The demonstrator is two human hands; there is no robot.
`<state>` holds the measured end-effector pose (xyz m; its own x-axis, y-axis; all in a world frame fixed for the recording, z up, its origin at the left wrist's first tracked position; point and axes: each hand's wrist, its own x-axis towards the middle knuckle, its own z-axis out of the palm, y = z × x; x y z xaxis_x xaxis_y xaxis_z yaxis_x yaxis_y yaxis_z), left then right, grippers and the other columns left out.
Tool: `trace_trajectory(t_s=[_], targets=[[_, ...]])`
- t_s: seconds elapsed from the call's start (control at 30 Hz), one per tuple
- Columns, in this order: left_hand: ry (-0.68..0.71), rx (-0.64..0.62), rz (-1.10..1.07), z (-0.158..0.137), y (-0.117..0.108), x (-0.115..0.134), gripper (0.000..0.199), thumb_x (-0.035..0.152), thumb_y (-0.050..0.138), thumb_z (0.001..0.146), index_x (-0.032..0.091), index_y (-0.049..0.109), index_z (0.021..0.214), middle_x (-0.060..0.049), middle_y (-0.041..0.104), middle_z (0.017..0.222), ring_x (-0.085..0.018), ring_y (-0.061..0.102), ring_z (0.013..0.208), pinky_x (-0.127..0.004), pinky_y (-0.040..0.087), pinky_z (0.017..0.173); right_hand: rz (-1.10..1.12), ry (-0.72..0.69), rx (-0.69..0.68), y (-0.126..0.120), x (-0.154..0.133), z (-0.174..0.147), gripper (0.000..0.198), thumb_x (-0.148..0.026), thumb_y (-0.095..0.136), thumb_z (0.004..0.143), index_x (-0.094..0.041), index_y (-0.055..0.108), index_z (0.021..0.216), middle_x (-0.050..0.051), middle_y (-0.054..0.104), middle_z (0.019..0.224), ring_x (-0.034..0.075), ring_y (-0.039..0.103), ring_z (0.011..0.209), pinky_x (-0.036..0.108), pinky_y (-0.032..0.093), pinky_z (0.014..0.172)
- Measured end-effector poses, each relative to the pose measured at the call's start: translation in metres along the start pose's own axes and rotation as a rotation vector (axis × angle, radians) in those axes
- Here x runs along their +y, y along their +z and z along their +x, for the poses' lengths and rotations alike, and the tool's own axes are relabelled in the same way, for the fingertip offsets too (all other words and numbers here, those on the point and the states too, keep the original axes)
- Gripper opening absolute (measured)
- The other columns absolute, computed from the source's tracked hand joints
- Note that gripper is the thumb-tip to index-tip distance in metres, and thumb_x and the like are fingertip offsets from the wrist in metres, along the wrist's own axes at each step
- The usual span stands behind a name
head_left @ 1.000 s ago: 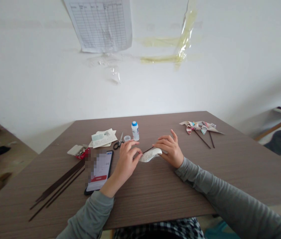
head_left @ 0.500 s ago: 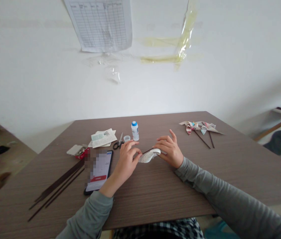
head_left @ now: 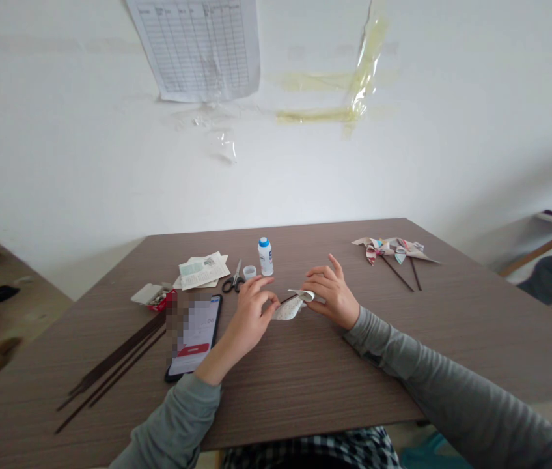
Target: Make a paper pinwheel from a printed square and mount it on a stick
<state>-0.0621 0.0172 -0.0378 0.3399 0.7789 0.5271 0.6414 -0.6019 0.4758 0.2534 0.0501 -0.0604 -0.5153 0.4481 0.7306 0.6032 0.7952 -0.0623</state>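
Between my hands, just above the table, is a pale, printed pinwheel paper [head_left: 288, 310] with curled parts. My left hand [head_left: 255, 303] pinches its left end between thumb and index finger. At the other end, my right hand [head_left: 333, 294] has thumb and fingers closed on a curled flap, its little finger raised. A thin dark line, perhaps a stick, shows along the paper's upper edge; my fingers hide part of it. Beyond my left hand stand a white bottle with a blue cap [head_left: 265, 258] and a small clear cup [head_left: 249, 271], near black-handled scissors [head_left: 233, 280].
Two paper pinwheels [head_left: 389, 249] on dark sticks lie at the back right. To the left are printed paper sheets [head_left: 204, 270], an opened small box [head_left: 155, 296], a phone [head_left: 195, 345] and several dark sticks [head_left: 117, 358]. A white wall [head_left: 305, 176] rises behind the table.
The flap at my right fingers has curled into a tighter roll, and a pointed edge now sticks out to the left. Both hands stay almost in place.
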Motion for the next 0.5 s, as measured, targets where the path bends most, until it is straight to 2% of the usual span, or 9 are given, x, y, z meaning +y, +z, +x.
trace_trajectory(t_s=[0.5], targets=[[-0.008,-0.023,-0.007,0.0002,-0.0003,0.0019,0.020,0.017,0.081,0.113,0.029,0.092,0.103,-0.013,0.091,0.163,-0.043,0.075,0.166,-0.076,0.063,0.141,0.036,0.030,-0.014,0.0000,-0.0022,0.0029,0.022,-0.020,0.087,0.110,-0.034,0.093,0.126,0.002,0.097,0.112,0.033,0.086,0.133,0.080,0.022,0.162]])
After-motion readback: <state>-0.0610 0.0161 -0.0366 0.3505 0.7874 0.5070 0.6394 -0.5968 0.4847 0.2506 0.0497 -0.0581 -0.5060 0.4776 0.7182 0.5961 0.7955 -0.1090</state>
